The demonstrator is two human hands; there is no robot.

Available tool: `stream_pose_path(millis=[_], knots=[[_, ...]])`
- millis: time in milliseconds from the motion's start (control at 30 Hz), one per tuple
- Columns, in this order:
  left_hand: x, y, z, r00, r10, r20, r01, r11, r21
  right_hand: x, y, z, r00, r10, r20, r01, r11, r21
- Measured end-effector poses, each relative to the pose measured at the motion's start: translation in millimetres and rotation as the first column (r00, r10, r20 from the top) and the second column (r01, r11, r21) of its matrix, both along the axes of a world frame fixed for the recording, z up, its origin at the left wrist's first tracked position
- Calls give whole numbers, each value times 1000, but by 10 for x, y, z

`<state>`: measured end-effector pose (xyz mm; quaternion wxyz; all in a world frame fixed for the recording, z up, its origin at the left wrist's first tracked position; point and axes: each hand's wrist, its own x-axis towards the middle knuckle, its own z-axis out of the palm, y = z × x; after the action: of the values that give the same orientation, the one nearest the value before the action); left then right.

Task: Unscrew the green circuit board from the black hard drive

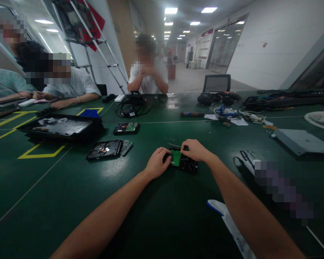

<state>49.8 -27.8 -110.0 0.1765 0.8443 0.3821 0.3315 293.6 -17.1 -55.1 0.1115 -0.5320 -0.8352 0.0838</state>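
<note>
A hard drive (189, 164) with a green circuit board (175, 157) lies on the table in front of me. My left hand (158, 162) grips its left end, thumb and fingers closed at the edge. Over the drive's far edge, my right hand (196, 150) is closed on a small screwdriver (175, 145), whose thin metal shaft points left. The fingers partly hide its handle. Several tiny screws (172, 139) lie just beyond the drive. To the left are another hard drive (104, 149), a loose circuit board (127, 147) and a further drive (126, 127).
A black tray (62, 126) stands at left. Behind lie a coiled black cable (132, 108), a dark screwdriver-like tool (192, 114) and bundled wires (226, 112). At right are a grey metal box (305, 142) and a white-and-blue item (232, 223) under my forearm. Other people sit across the table.
</note>
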Motion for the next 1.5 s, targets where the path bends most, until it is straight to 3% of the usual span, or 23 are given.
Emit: stream_pose_path(millis=[567, 667, 1000, 1100, 1300, 1500], knots=[[5, -7, -8, 1000, -3, -4, 3, 1000, 5, -1, 1, -9, 998, -35, -46, 36, 999, 8], [-12, 3, -13, 1000, -6, 6, 6, 1000, -2, 70, -29, 94, 988, -91, -127, 97, 995, 39], [-97, -86, 75, 998, -53, -40, 54, 998, 43, 337, -204, 629, 950, -115, -289, 131, 991, 38], [-71, -122, 106, 993, -94, -74, 101, 990, 95, 324, -255, 723, 921, -146, -362, 198, 974, 111], [-60, -145, 132, 984, -147, -97, 161, 973, 167, 165, -333, 813, 900, -106, -423, 195, 965, 174], [-47, -183, 169, 973, -157, -168, 186, 967, 174, 16, -327, 767, 882, -100, -460, 198, 966, 169]])
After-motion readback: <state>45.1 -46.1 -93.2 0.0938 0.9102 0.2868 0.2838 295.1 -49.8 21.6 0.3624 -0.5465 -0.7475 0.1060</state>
